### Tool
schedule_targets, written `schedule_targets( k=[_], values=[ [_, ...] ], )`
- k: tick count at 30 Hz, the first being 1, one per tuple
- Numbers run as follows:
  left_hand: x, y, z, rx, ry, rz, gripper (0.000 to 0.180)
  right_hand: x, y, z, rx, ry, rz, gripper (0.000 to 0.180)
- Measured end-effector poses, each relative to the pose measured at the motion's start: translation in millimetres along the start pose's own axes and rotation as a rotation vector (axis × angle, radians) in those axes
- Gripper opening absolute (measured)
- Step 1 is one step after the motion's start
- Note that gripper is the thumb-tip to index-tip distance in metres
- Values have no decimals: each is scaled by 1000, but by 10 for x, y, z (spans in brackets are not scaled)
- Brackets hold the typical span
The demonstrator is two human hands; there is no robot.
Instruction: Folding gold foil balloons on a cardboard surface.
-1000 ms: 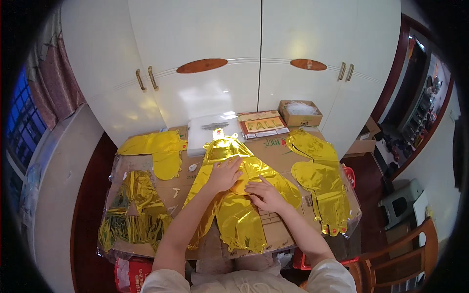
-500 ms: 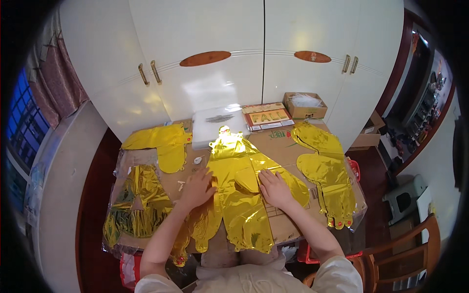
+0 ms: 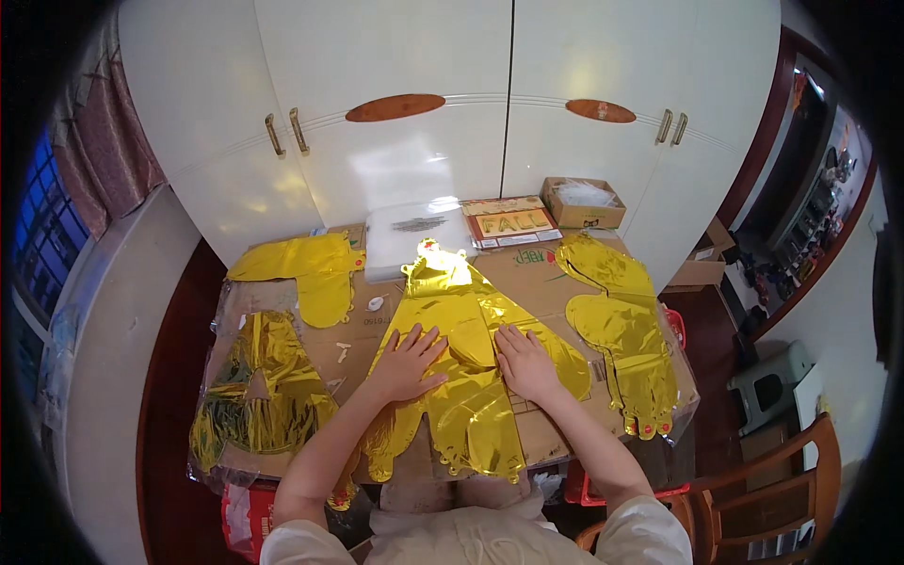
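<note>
Flat, uninflated gold foil balloons (image 3: 478, 419) lie at the middle of the cardboard-covered table (image 3: 535, 282), fanned in overlapping pieces. My left hand (image 3: 411, 365) rests flat on the foil's left side, fingers spread. On the right side of the same foil lies my right hand (image 3: 527, 364), its fingers stretched out. Between them a rounded foil flap (image 3: 471, 343) sticks up slightly. Neither hand grips anything.
At the left lie an angular gold foil balloon (image 3: 325, 273) and a crumpled A-shaped one (image 3: 273, 353). More gold foil balloons (image 3: 626, 330) lie at right. Behind stand a clear plastic stack (image 3: 414, 247), a printed flat box (image 3: 514, 226) and an open carton (image 3: 584, 202). A wooden chair (image 3: 819, 471) is at lower right.
My left hand has moved right and slightly up from the foil's left edge onto the foil, its fingers now spread flat. My right hand stays nearly in place. The whole view has shifted slightly.
</note>
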State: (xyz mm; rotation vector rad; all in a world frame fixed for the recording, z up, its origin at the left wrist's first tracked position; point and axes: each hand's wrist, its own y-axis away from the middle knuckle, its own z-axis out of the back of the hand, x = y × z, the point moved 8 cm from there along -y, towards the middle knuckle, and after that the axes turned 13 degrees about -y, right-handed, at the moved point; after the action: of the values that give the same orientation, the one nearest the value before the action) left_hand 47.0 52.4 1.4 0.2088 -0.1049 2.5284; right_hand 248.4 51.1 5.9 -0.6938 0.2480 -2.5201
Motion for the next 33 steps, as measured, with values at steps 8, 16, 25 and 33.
schedule_targets(
  k=[8,16,25,33],
  values=[
    [-36,17,70,55,32,-4,74,-8,-2,-7,-32,-40,-13,45],
    [-129,413,459,-50,33,-31,76,374,339,507,39,-277,-13,46],
    [-825,1492,656,-86,241,14,67,773,1336,470,267,-386,93,69],
    [-917,1404,508,-130,124,-4,63,912,1414,334,228,-313,139,56]
  ],
)
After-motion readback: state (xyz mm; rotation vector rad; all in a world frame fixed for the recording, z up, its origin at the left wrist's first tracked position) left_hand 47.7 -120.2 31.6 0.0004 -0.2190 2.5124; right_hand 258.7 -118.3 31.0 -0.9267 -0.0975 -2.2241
